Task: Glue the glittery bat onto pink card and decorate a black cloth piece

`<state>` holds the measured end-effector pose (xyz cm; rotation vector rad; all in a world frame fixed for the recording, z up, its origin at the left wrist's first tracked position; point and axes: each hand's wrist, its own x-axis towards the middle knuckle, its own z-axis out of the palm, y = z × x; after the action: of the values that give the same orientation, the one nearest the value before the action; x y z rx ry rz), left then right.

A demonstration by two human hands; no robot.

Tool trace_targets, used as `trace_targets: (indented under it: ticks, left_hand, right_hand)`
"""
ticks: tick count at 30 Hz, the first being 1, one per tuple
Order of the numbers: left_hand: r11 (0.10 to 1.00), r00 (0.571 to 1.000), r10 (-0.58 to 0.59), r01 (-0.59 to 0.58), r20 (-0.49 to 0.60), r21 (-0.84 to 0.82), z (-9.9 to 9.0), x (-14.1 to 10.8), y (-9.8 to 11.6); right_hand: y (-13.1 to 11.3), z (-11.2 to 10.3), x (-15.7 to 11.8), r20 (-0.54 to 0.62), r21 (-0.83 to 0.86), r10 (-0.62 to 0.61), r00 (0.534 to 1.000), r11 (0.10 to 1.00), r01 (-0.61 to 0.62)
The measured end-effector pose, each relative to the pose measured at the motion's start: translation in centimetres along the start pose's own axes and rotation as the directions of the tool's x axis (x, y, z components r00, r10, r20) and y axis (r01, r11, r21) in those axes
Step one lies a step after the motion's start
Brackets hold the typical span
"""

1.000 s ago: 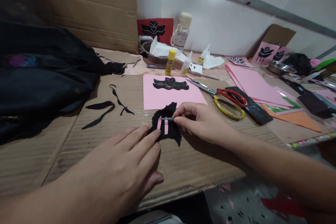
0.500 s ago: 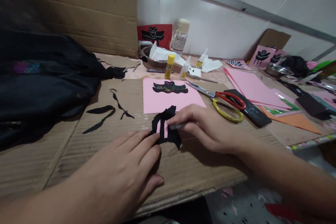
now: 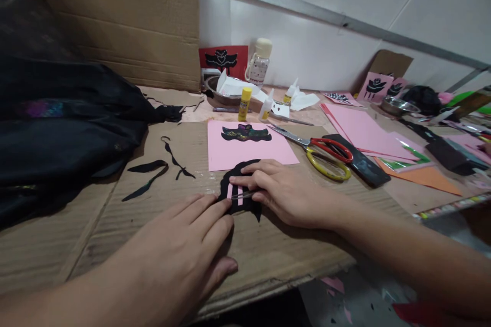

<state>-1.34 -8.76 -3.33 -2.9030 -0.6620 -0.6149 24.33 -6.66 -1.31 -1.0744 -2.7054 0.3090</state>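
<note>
A black fabric-like cutout (image 3: 248,208) lies on the cardboard, with two narrow pink paper strips (image 3: 240,199) on it. My left hand (image 3: 203,222) rests flat, its fingertips pressing the cutout's left edge and touching the left strip's lower end. Held in my right hand (image 3: 282,191) are slim metal tweezers (image 3: 244,195), their tips over the strips. The right fingertips also touch the cutout's upper part. Just behind sits a pink card (image 3: 251,154) with a shiny black cut shape (image 3: 245,133) on it.
Red-and-yellow-handled scissors (image 3: 326,156) lie on the right beside a dark phone-like slab (image 3: 364,166). A yellow glue stick (image 3: 244,104) and small glue bottles (image 3: 266,107) stand at the back. Black scraps (image 3: 148,179) and a black cloth heap (image 3: 76,138) are on the left.
My right hand has shifted down slightly, bringing the tweezers lower across the pink strips, with fingers now spread over the cutout's top. My left hand stays in place.
</note>
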Motion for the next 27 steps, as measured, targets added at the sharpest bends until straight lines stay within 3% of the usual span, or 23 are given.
trace_targets:
  ticks: [6, 9, 12, 21, 27]
  left_hand:
    - [0.999, 1.000, 0.019, -0.018, -0.022, 0.032, 0.2, -0.2, 0.0]
    - [0.998, 0.998, 0.029, -0.026, -0.051, 0.058, 0.2, -0.2, -0.1]
    - [0.996, 0.997, 0.038, -0.033, -0.066, 0.079, 0.2, -0.4, 0.0]
    - [0.990, 0.986, 0.055, -0.033, -0.158, 0.140, 1.6, -1.2, 0.2]
    - [0.988, 0.985, 0.064, -0.040, -0.160, 0.152, 0.9, -1.1, 0.8]
  right_hand:
    - [0.4, -0.2, -0.3, -0.048, 0.067, 0.080, 0.996, 0.995, -0.077]
    - [0.4, -0.4, -0.3, -0.051, 0.112, 0.004, 0.999, 0.994, 0.002]
    - [0.1, -0.5, -0.2, 0.023, 0.115, -0.097, 0.995, 0.989, 0.094]
    - [0.8, -0.3, -0.2, -0.039, 0.159, 0.005, 0.999, 0.987, 0.001]
    - [0.2, -0.5, -0.1, 0.062, 0.106, -0.109, 0.992, 0.989, 0.102]
